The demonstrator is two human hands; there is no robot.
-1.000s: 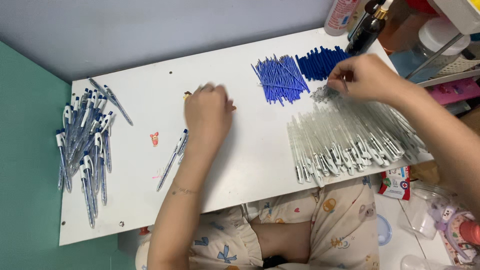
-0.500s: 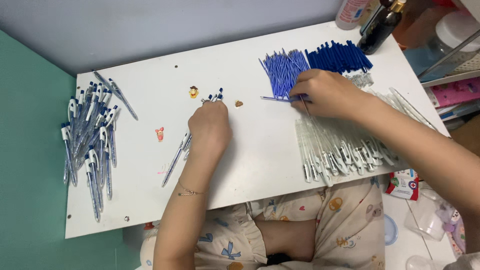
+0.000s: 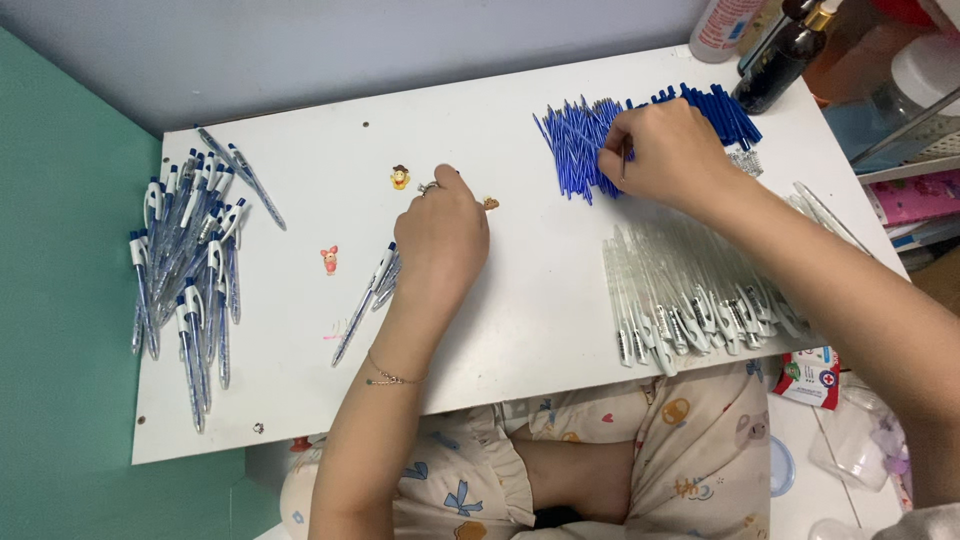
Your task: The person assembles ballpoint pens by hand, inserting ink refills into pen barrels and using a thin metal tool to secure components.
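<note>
Head view is showing my right hand (image 3: 668, 150) pinching a thin blue refill (image 3: 580, 150) out of the pile at the white table's (image 3: 540, 290) far edge. My left hand (image 3: 440, 235) is resting curled beside a few assembled pens (image 3: 365, 300), whether gripping anything I cannot tell. I am judging the refill light, slick and bendy, best pinched mid-shaft.

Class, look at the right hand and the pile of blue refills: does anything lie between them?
Nothing visible does. The right hand rests directly on the blue refills, fingers pinching one thin piece. The clear barrels lie nearer the person, off to the side.
</note>
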